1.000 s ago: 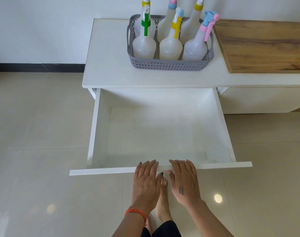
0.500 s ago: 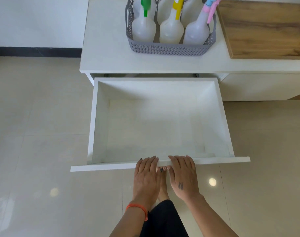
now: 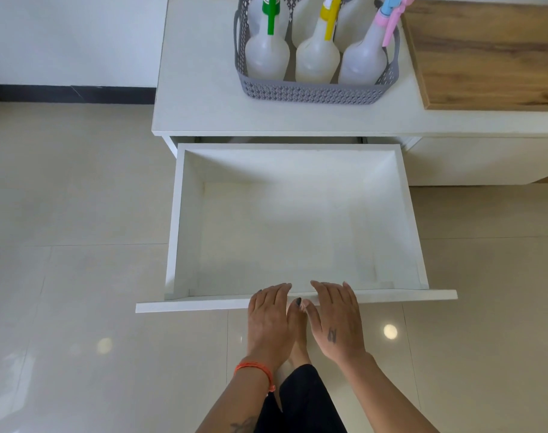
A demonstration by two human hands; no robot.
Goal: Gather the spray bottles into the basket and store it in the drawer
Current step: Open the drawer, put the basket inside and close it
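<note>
A grey lattice basket [image 3: 310, 93] stands on the white cabinet top [image 3: 201, 89] and holds several translucent spray bottles. The front row has a green-nozzle bottle [image 3: 266, 57], a yellow-nozzle bottle [image 3: 317, 62] and a pink-and-blue-nozzle bottle [image 3: 363, 62]. Below it the white drawer [image 3: 185, 214] is pulled far out and has nothing inside. My left hand [image 3: 268, 323] and my right hand [image 3: 336, 323] lie side by side, palms down, with fingers hooked over the top edge of the drawer front [image 3: 188, 304].
A wooden board [image 3: 491, 54] lies on the cabinet top to the right of the basket. Glossy beige floor tiles [image 3: 79, 276] surround the drawer. My bare foot [image 3: 297, 332] stands just below the drawer front, between my hands.
The drawer has slid further out of the cabinet, so its back wall now shows. Both hands stay on the drawer front. The view has tilted down, cutting off the bottle tops.
</note>
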